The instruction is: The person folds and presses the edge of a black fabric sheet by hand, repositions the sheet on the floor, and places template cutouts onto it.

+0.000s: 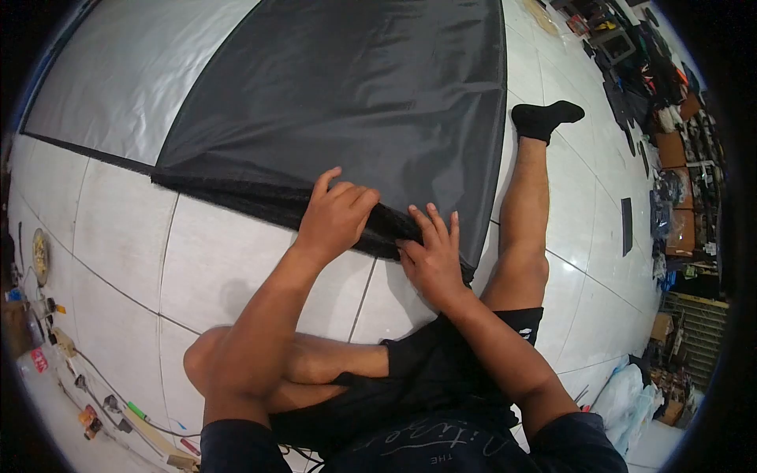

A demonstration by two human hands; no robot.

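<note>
A large sheet of smooth black material (355, 94) lies spread on the floor in front of me. Its near edge is turned up into a dark, fuzzy-looking strip (236, 193). My left hand (339, 209) is on this strip near its middle, fingers curled over it and the index finger pointing out; the thumb is mostly hidden. Closer to the sheet's right corner, my right hand (432, 256) rests on the same strip, fingers spread and lying over the edge. A silver-grey panel (142, 79) adjoins the black material on the left.
White floor tiles (118, 236) surround the sheet. My stretched leg (524, 197) lies along its right side. A flat dark strip (627, 227) is farther right, before boxes (674, 150) and piled goods. Cables and small tools (110, 404) lie at lower left.
</note>
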